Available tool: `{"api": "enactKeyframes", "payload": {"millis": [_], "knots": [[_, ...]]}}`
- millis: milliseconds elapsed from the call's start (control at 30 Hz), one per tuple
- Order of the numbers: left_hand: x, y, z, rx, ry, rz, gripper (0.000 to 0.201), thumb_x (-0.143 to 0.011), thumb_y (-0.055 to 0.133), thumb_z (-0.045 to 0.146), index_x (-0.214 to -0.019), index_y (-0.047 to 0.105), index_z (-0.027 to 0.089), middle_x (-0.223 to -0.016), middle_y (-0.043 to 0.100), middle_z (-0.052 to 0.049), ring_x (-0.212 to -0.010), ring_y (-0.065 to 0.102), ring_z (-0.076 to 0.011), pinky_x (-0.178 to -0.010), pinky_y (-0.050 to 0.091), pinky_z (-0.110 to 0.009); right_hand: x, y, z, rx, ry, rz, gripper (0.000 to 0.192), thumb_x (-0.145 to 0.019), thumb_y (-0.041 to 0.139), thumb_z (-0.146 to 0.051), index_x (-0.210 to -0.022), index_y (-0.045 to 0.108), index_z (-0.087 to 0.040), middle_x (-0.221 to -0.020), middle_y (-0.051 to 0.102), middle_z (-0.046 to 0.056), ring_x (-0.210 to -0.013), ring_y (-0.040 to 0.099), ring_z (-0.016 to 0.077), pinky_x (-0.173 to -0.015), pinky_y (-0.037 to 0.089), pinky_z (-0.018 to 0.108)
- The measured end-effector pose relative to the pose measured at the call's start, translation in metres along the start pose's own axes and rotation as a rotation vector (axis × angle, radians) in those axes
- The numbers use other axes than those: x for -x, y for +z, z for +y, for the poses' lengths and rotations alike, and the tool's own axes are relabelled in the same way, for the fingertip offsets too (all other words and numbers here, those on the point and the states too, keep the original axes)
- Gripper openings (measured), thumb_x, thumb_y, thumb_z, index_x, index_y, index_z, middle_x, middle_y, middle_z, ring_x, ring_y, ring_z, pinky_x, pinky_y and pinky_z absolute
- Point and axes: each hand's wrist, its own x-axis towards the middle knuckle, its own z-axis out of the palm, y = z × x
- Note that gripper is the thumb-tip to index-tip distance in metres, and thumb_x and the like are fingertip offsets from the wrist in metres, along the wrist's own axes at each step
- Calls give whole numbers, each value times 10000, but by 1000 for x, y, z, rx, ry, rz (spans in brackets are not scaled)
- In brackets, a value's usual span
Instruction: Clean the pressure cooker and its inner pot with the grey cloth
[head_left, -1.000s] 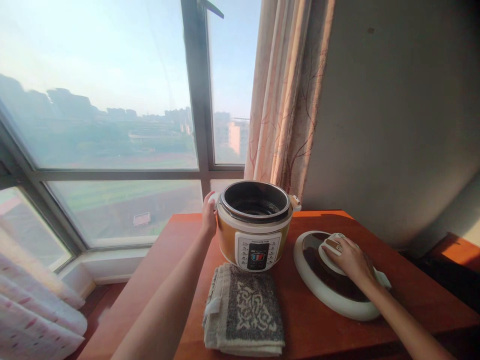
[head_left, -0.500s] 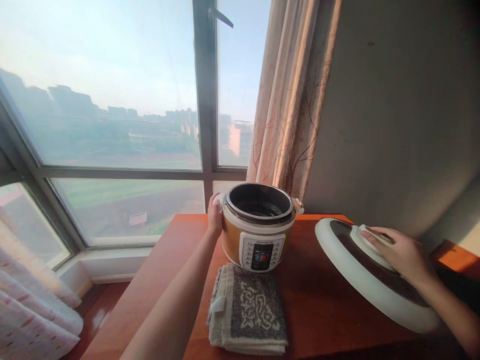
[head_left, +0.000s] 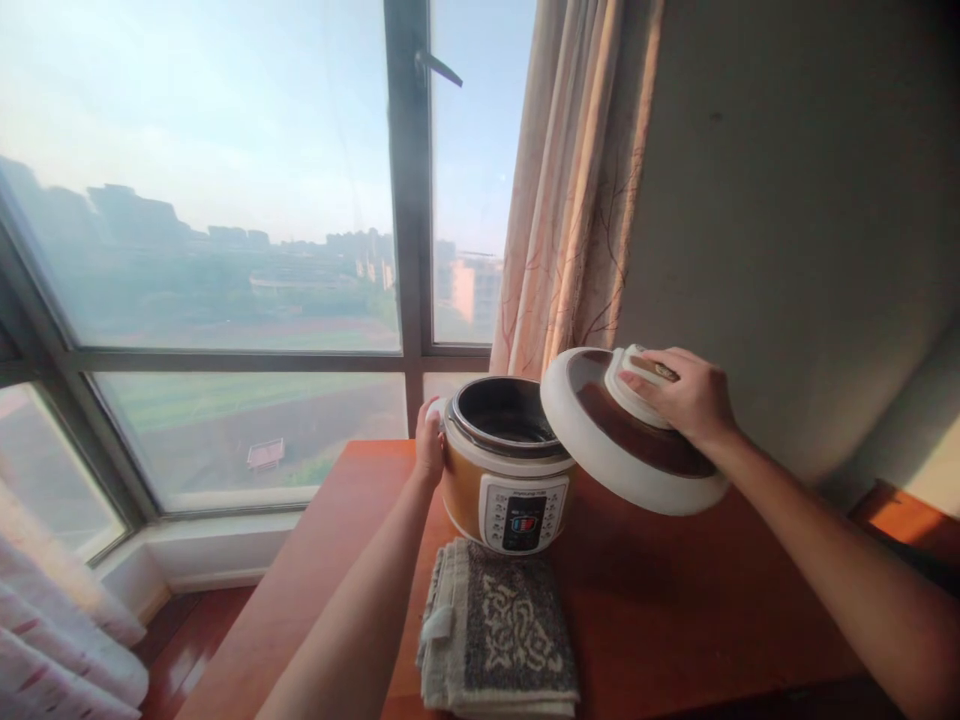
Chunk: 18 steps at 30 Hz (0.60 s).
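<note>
A gold and white electric pressure cooker (head_left: 461, 490) stands on the table, its dark inner pot (head_left: 499, 410) exposed at the top. My left hand (head_left: 430, 445) is closed around the white handle on the cooker's left side. With my right hand (head_left: 694, 392) I grip the knob of the round white and brown lid (head_left: 652, 485). The lid is tilted and held in the air at the cooker's right, its left edge overlapping the pot's right rim in view. Whether lid and rim touch, I cannot tell. The cooker's right handle is hidden behind the lid.
A folded grey and beige patterned towel (head_left: 517, 630) lies on the reddish wooden table (head_left: 675, 610) in front of the cooker. Behind are a large window (head_left: 247, 362), a beige curtain (head_left: 577, 190) and a grey wall (head_left: 772, 230). Another pale curtain (head_left: 67, 620) hangs at lower left.
My right hand has brought the lid left and upward, from the table's right side to the cooker's right rim. My left hand keeps its grip on the cooker's handle.
</note>
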Motion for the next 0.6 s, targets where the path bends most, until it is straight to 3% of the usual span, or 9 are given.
{"api": "enactKeyframes", "payload": {"millis": [133, 333, 600], "knots": [[1, -1, 3, 4, -1, -33, 489, -872, 527, 575, -1239, 560, 254, -1176, 637, -70, -1067, 606, -247, -835, 499, -340, -11, 38, -29, -33, -74, -113, 491, -826, 650, -626, -1013, 756, -184, -969, 737, 95, -901, 681, 248, -826, 497, 330], [-1, -2, 1, -40, 3, -15, 507, -856, 515, 607, -1214, 564, 251, -1190, 615, -72, -1053, 590, -244, -790, 492, -317, -28, 80, -67, -7, -108, -268, 437, -840, 659, -602, -994, 763, -207, -958, 725, 79, -927, 661, 234, -790, 455, 283], [-3, -3, -1, -84, -3, 3, 494, -846, 511, 609, -1190, 576, 261, -1153, 618, -62, -1040, 585, -252, -722, 474, -303, -40, 120, -86, 34, -35, -362, 469, -851, 618, -651, -964, 773, -223, -935, 724, 75, -921, 666, 237, -768, 444, 286]]}}
